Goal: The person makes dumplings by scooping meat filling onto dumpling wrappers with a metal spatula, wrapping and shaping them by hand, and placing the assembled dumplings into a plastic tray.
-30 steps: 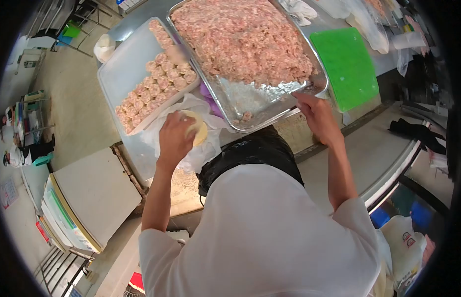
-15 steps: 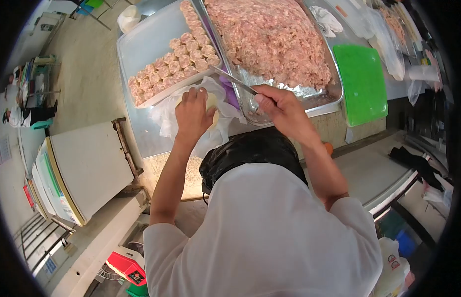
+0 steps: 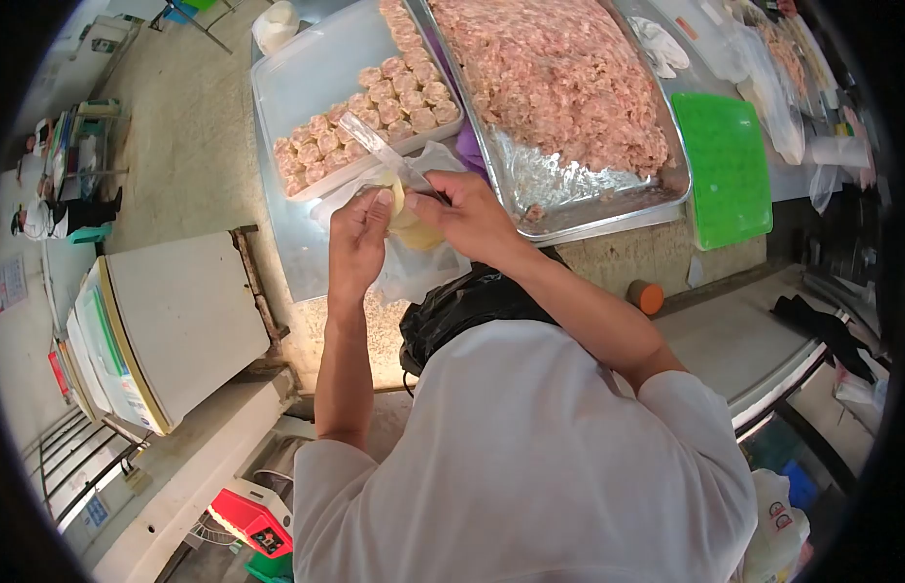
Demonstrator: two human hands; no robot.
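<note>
My left hand is closed with thumb and fingers pinching a thin round yellow dumpling wrapper. Gripped in my right hand is a flat metal spatula, its blade pointing up and left past the wrapper; the handle is mostly hidden by the fingers. The two hands are close together. Beneath them, more yellow wrappers lie on a white plastic sheet. Just beyond, open-topped dumplings stand in rows in a pale plastic tray.
A deep metal tray holds a large mass of minced meat. To its right lies a green board, with a white cloth behind. A black bag sits before my body. People are far off at left.
My left hand has lifted a wrapper from the stack. My right hand has swung left with the spatula, from beside the metal tray to the wrapper. The view has shifted slightly.
</note>
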